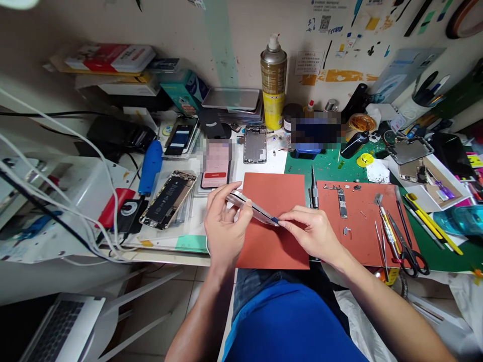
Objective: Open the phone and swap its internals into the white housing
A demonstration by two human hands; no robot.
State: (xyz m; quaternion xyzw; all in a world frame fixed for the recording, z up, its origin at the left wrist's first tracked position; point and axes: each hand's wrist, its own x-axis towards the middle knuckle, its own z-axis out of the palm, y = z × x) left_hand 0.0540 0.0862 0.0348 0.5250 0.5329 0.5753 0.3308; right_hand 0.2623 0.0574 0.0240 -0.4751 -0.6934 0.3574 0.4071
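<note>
My left hand [226,226] grips a thin smartphone [254,207] by its upper end, tilted nearly edge-on above a reddish-brown mat [277,251]. My right hand [307,229] pinches a small, flat blue piece [275,219] against the phone's lower right end. The fingertips cover most of that piece, so its kind does not show. Right of the hands, a second reddish-brown mat [362,246] bears a narrow logic board [342,202], tweezers [381,244] and black-handled scissors [409,256].
An opened phone with its battery showing [168,201] lies at the left, near a blue tool handle [151,168]. A lit phone [217,168] and a bare phone frame [255,145] lie behind my hands. A spray can [273,85] stands against the wall. White cables [101,166] hang at the left.
</note>
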